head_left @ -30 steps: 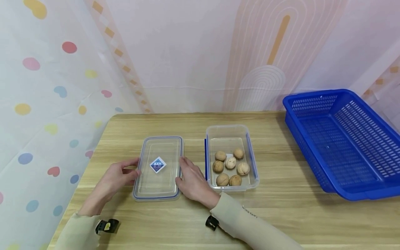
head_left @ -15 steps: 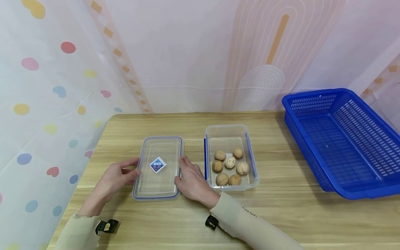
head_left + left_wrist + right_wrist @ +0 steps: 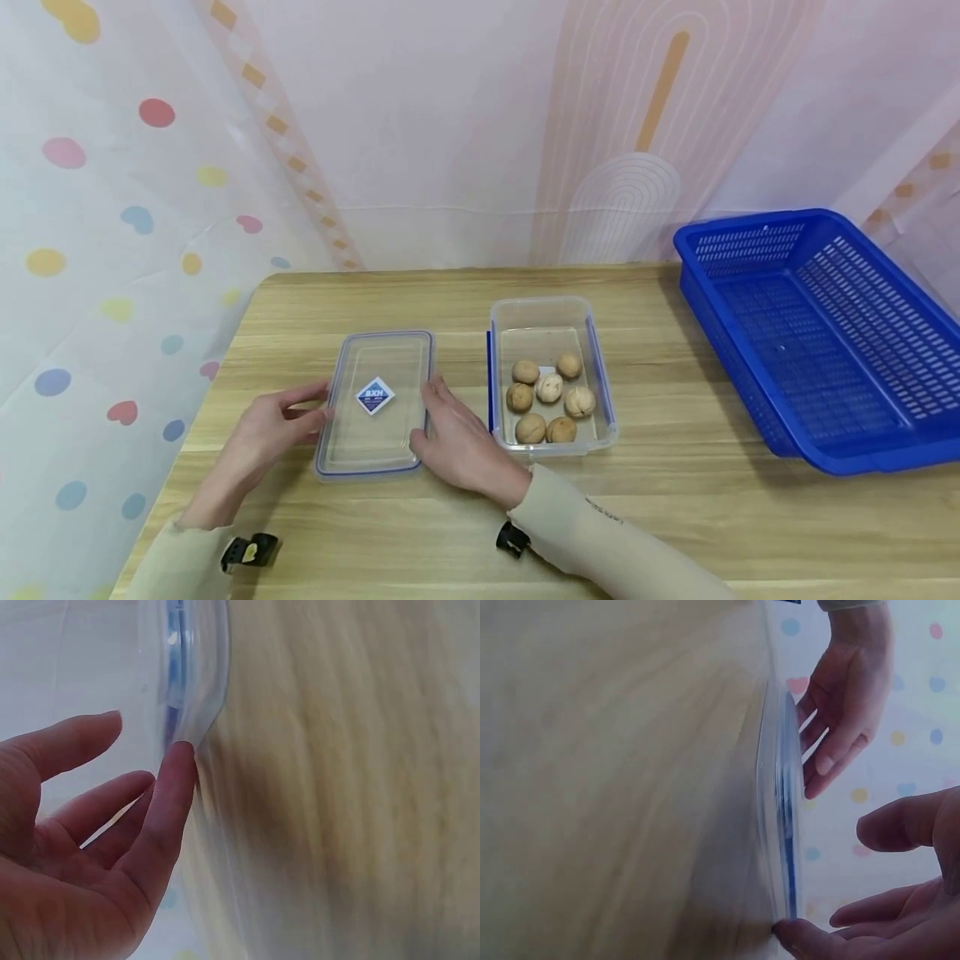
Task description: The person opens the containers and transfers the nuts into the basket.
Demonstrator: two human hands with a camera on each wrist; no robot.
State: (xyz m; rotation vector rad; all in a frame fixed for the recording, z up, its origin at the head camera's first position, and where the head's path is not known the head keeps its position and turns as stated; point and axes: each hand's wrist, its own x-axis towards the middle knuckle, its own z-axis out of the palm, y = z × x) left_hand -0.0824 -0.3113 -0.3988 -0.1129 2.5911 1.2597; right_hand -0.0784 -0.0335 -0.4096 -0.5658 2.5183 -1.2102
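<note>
A clear lid with a blue seal and a diamond-shaped label lies on the table in the head view. My left hand is at its left edge; in the left wrist view a fingertip touches the rim while the thumb stays apart. At the opposite edge is my right hand, its thumb over the border. The right wrist view has one fingertip against the rim and the thumb clear of it. Right of this hand stands a clear plastic box with several walnuts inside.
A blue slatted plastic basket stands at the right of the wooden table. Patterned cloth hangs behind the table and along its left side.
My right thumb has shifted slightly left over the lid's edge. The lid sits a touch farther left from the box. The head view has also drifted a little.
</note>
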